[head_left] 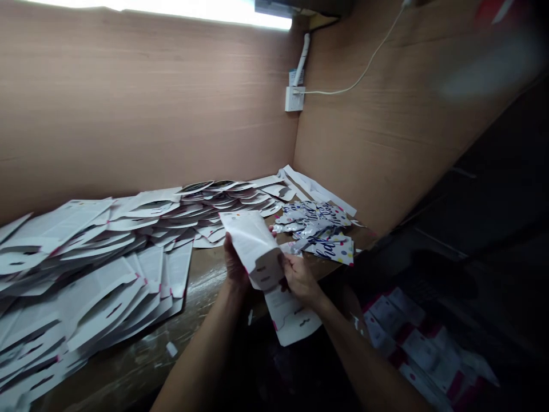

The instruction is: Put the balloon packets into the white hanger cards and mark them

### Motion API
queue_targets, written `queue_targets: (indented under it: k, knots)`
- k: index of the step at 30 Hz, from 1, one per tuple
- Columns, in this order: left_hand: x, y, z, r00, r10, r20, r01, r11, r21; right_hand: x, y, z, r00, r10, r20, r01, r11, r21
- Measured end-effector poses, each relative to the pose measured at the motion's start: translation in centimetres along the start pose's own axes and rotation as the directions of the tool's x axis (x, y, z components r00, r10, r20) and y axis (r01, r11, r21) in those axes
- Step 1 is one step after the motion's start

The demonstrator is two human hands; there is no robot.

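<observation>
Left hand (235, 262) and right hand (300, 280) hold a white cardboard carton blank (251, 243) above the desk (201, 292), fingers (288, 264) closed on its folded end; printed foil pouches (317, 229) lie just beyond, flat blanks (77, 274) heaped leftward.
</observation>
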State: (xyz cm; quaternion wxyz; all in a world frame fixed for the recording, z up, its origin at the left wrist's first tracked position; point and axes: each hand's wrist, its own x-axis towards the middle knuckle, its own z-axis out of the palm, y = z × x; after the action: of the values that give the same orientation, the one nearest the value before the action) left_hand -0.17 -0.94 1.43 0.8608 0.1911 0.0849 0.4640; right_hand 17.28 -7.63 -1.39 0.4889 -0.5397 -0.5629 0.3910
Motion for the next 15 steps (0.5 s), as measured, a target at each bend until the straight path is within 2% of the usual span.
queue_targets:
  k: [1,2,3,4,5,6,8,9,11,13,15]
  knots:
    - [0.3,0.1,-0.2,1.0,0.017,-0.019,-0.017,1.0,-0.016,1.0,0.2,-1.8,0.998,-0.057,0.021,0.058,0.997,-0.055]
    - [0.6,0.2,-0.4,0.999,0.027,-0.037,-0.029,0.999,-0.03,2.1,0.5,-4.1,0.993,-0.117,-0.01,0.114,0.983,-0.142]
    - [0.9,0.3,-0.6,0.998,0.031,-0.052,-0.033,0.999,-0.042,3.4,0.8,-6.7,0.981,-0.178,-0.082,0.151,0.953,-0.261]
    - [1.1,0.4,-0.7,0.998,0.03,-0.061,-0.033,0.998,-0.051,4.7,1.2,-9.6,0.953,-0.237,-0.189,0.138,0.894,-0.426]
    - [1.2,0.4,-0.8,0.998,0.023,-0.064,-0.027,0.998,-0.058,5.9,1.7,-12.4,0.934,-0.268,-0.235,0.079,0.799,-0.596]
    - [1.3,0.5,-0.9,0.998,0.018,-0.063,-0.022,0.998,-0.063,7.1,2.3,-15.0,0.937,-0.258,-0.235,0.005,0.682,-0.731]
    - [1.4,0.5,-1.1,0.999,0.009,-0.052,-0.012,0.998,-0.063,9.0,3.4,-19.3,0.968,-0.177,-0.179,-0.065,0.51,-0.858]
    - [1.4,0.4,-1.2,0.999,0.007,-0.046,-0.01,0.998,-0.061,9.6,3.9,-20.7,0.978,-0.145,-0.149,-0.065,0.468,-0.882]
    - [1.4,0.4,-1.3,0.999,0.01,-0.037,-0.013,0.998,-0.057,10.2,4.5,-22.3,0.983,-0.139,-0.117,-0.042,0.454,-0.89]
    - [1.5,0.5,-1.5,0.999,0.023,-0.037,-0.025,0.998,-0.059,10.0,4.5,-22.6,0.974,-0.18,-0.136,-0.04,0.456,-0.889]
    - [1.5,0.5,-1.6,0.998,0.042,-0.049,-0.045,0.997,-0.063,9.0,3.8,-22.0,0.946,-0.269,-0.179,-0.026,0.488,-0.872]
